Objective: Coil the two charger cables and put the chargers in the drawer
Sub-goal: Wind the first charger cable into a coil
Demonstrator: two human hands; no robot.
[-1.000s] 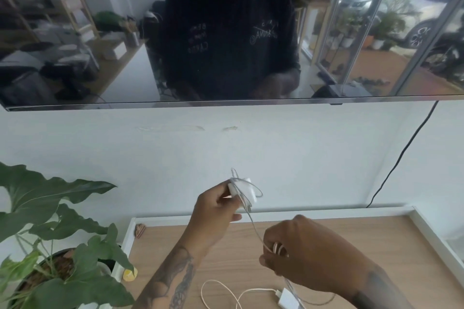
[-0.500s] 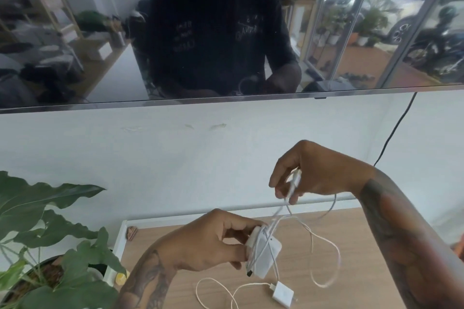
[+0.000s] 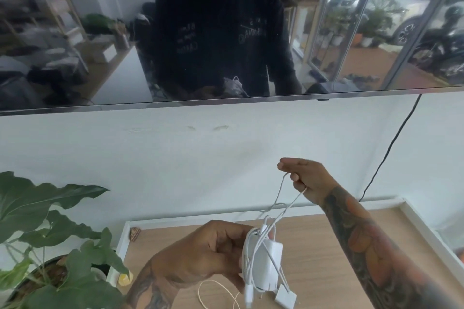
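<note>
White charger [image 3: 266, 266] half-wrapped, left hand [image 3: 211, 256] gripping it.
Right hand [image 3: 305, 178] pinches the cable [image 3: 282, 188] up and far-right of the charger.

The charger [image 3: 267, 267] looks smooth white plastic, the tabletop [image 3: 313, 246] matt pale wood, the screen [image 3: 100, 32] glossy.

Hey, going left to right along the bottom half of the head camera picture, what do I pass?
Potted plant → small shell on the desk corner → left hand → white charger wrapped in its cable → right hand holding the cable up → black wire on the wall.
</note>
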